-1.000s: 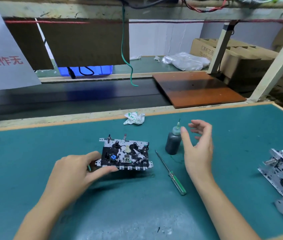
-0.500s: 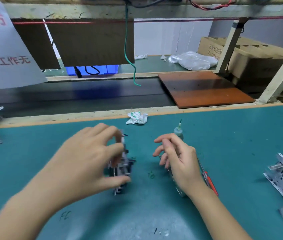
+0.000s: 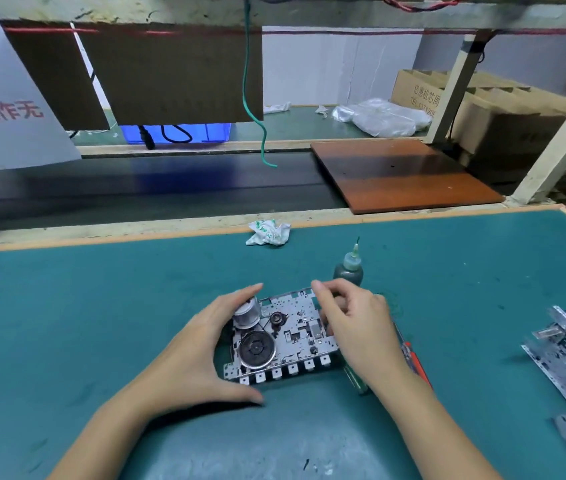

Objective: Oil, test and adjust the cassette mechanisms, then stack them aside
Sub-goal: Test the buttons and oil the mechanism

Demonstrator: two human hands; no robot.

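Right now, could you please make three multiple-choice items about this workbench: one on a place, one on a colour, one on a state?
1. Where does the oil bottle stand?
A. behind the cassette mechanism
B. on the brown board
C. at the table's left edge

2. What colour is the table mat?
A. red
B. teal green
C. white

3. How is the mechanism held?
A. untouched
B. lifted high by one hand
C. on the mat, gripped by both hands

Answers: 1 A, the bottle rises just beyond the mechanism's far edge. 2 B, the mat is teal green. 3 C, the left hand grips its left end and the right hand pinches its right end.
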